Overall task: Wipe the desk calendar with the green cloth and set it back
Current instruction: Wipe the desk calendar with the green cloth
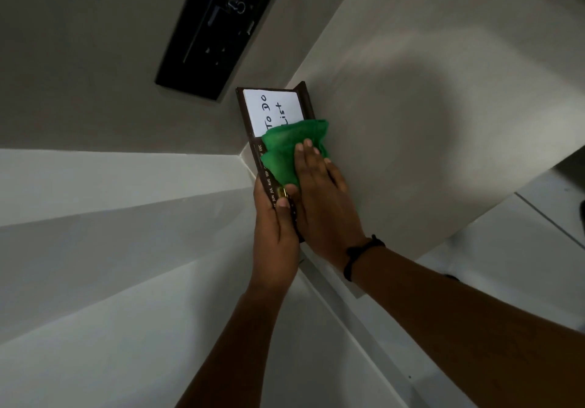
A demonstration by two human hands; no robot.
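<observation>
A dark brown desk calendar [247, 122] with a white "To Do List" card and month names along its edge is held up over the corner of a pale desk. My left hand [277, 233] grips its near end, thumb on the month strip. A green cloth [281, 151] lies crumpled against the calendar's face. My right hand [319, 192] lies flat on the cloth, fingers spread, pressing it onto the calendar. A black cord circles my right wrist.
The pale desk surface [411, 107] stretches right of the calendar, its edge running down toward the lower right. A black wall panel [218, 27] with sockets and a key sits above left. White ledges [110, 205] slope away on the left.
</observation>
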